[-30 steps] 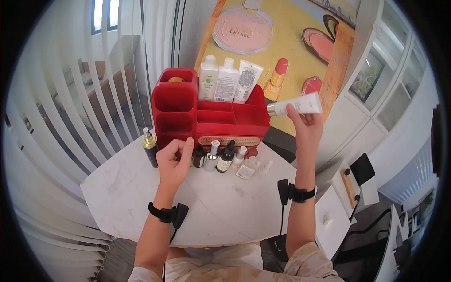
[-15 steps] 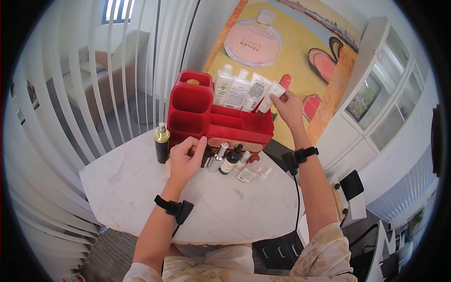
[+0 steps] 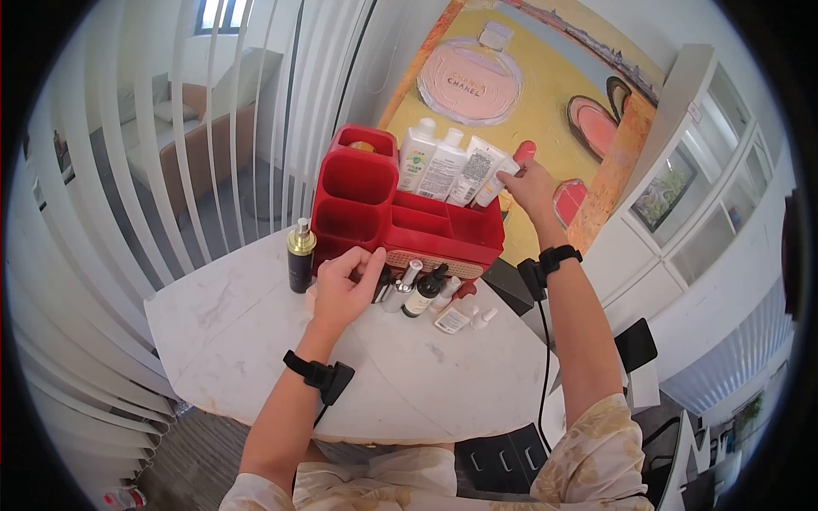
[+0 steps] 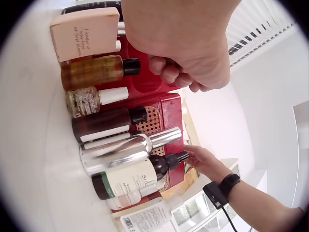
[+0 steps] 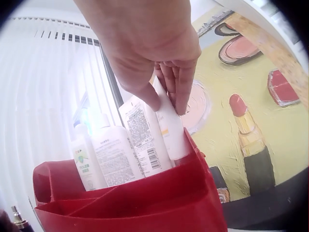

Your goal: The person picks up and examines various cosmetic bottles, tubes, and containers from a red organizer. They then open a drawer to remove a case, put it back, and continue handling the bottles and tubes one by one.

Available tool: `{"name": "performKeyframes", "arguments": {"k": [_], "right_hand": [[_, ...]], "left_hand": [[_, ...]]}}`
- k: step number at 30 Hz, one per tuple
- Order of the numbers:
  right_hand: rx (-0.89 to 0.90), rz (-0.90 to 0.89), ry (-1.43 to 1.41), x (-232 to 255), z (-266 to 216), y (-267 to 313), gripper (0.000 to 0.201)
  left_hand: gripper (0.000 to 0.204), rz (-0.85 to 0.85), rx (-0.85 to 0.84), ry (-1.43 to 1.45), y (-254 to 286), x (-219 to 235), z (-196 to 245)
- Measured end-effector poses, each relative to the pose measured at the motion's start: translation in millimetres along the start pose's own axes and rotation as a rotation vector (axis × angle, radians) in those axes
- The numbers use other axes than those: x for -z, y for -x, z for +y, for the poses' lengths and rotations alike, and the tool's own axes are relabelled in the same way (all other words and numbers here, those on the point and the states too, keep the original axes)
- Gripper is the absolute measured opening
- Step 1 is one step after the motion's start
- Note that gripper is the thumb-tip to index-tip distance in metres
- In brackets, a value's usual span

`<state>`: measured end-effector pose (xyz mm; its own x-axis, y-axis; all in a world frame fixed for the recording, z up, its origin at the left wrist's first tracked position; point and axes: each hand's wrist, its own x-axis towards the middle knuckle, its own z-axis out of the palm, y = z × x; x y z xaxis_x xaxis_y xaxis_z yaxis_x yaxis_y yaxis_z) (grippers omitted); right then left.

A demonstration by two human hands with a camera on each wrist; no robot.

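My right hand pinches the top end of a white squeeze tube between thumb and fingers. The tube stands upright in the back right compartment of a red organizer, its lower end hidden behind the rim. Left of it in that back row are a white tube with printed text and two white bottles. My left hand hovers at the organizer's front left, fingers loosely curled and holding nothing. Below it, in the left wrist view, stand an amber bottle and a pale pink box.
Along the organizer's front stand a silver bottle, a dark dropper bottle and small clear bottles. A black bottle with gold collar stands at its left on the marble table. A painting leans behind.
My right hand has carried the white tube from the organizer's right side leftward and down into the back row. The left hand stays at the organizer's front, while the head view has shifted.
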<state>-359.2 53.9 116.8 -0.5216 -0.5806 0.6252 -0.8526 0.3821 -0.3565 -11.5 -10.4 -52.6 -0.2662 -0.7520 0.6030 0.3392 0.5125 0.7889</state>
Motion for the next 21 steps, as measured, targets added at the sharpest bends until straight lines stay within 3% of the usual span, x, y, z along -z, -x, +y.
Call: {"name": "performKeyframes", "arguments": {"k": [5, 8, 13, 17, 21], "right_hand": [[-0.024, -0.048, -0.009, -17.6, 8.9, -5.8, 0.038], [-0.153, -0.08, -0.188, -24.5, 7.7, -3.2, 0.038], [0.019, -0.097, -0.083, -20.6, 12.1, -5.7, 0.046], [0.022, -0.052, -0.125, -4.0, 7.4, 15.0, 0.052], [0.035, 0.083, -0.193, 17.6, 11.6, 63.2, 0.042]], "left_hand": [[0.034, 0.009, -0.009, -0.013, 0.1, -1.2, -4.6], [0.034, 0.003, -0.014, -0.02, -0.2, 0.1, -5.6], [0.034, 0.01, -0.017, -0.044, -0.3, -1.0, -3.0], [0.031, 0.021, -0.011, -0.019, -0.1, 0.0, -2.6], [0.03, 0.023, 0.003, 0.019, 0.3, -1.4, -7.2]]}}
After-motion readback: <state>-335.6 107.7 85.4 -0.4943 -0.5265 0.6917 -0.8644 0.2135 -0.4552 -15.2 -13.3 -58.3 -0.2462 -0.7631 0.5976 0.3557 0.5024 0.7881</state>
